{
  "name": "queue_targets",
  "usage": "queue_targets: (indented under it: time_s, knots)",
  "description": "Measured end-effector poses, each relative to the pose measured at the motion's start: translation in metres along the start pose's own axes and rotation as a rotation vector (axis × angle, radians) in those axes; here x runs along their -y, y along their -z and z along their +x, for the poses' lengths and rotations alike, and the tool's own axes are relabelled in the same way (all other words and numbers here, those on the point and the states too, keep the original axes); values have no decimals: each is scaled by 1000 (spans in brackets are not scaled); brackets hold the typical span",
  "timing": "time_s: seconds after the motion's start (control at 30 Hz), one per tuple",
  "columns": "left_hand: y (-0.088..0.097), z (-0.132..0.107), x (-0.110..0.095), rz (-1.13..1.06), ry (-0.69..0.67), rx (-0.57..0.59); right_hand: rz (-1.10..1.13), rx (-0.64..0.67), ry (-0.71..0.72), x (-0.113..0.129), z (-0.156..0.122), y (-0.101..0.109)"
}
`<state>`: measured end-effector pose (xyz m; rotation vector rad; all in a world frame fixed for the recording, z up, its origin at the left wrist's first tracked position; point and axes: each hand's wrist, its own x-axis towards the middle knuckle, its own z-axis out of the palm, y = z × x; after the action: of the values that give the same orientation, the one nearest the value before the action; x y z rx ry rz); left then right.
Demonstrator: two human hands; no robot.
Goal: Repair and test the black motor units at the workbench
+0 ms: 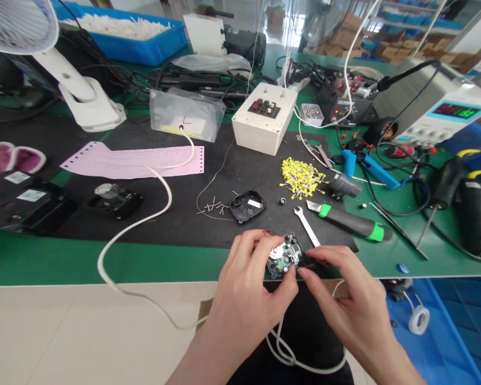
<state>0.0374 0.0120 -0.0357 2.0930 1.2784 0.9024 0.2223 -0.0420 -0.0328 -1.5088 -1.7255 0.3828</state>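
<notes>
At the bench's front edge my left hand (pixel 250 286) is closed around a small circuit board in a black housing (pixel 285 258), fingers over its far side and thumb on the near side. My right hand (pixel 350 299) pinches a small black part (pixel 310 262) at the housing's right end; its exact kind is partly hidden by my fingers. Just beyond lies a black plastic cover (pixel 247 206) with a white label, its inside facing up. Beside it are several loose screws (pixel 214 206). An open-end wrench (pixel 307 226) lies close to my right hand. White cable (pixel 288 358) loops below my hands.
A utility knife (pixel 355 222) with its blade out lies to the right, near yellow-headed parts (pixel 302 177). Behind stand a white switch box (pixel 264 117) and a power supply (pixel 436 107). Screwdrivers (pixel 444 187) crowd the right. A white cable (pixel 144 216) crosses the left side.
</notes>
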Motion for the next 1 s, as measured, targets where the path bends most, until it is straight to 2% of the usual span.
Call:
queue_targets:
  time_s: [0.27,0.57,0.83,1.0]
  knots:
    - [-3,-3,-4,24,51,20,31,33,50,0,-2,3]
    - [-1,-4,-2,3,29,66,112,6,114,0,-1,1]
    - [-1,0,-4,-2,41,74,76,-14,86,0,-5,1]
    - [5,-3,3,-16,-1,124,149,-13,86,5,-7,1]
